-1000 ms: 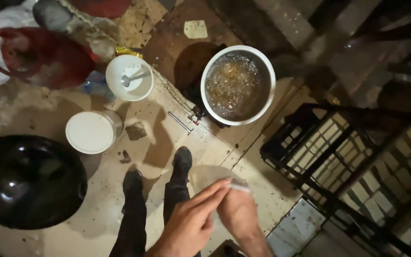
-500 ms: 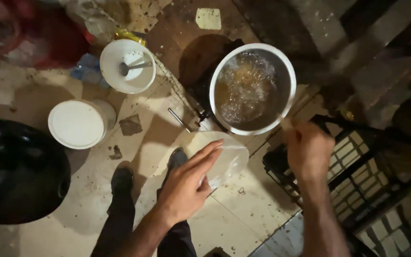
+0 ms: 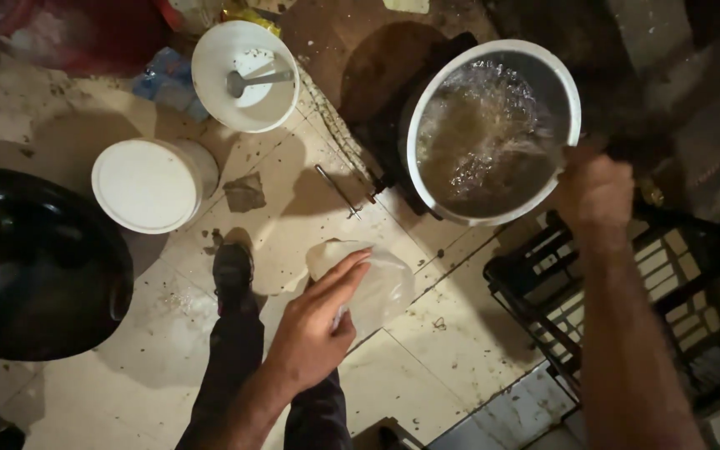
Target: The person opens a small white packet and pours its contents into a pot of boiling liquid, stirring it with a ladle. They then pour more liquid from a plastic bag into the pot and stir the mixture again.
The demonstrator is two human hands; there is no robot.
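Pale, see-through white for the flat thin sheet (image 3: 372, 279) by the left hand (image 3: 314, 333). Silver-white rim on the big pot (image 3: 572, 92), brown bubbly liquid (image 3: 481, 142) inside. White for the bowl (image 3: 210, 79), grey for the spoon (image 3: 252, 81) in it. White too for the lidded bucket (image 3: 145, 185). Shiny black for the huge round pan (image 3: 31, 267). Cream floor tiles (image 3: 427, 367) with dark specks and smudges. Black for the crate (image 3: 535, 283), the shoe (image 3: 233, 271) and the trousers (image 3: 227, 367). Red tub (image 3: 118, 33) up in the corner, a blue scrap (image 3: 164, 79) beside it.
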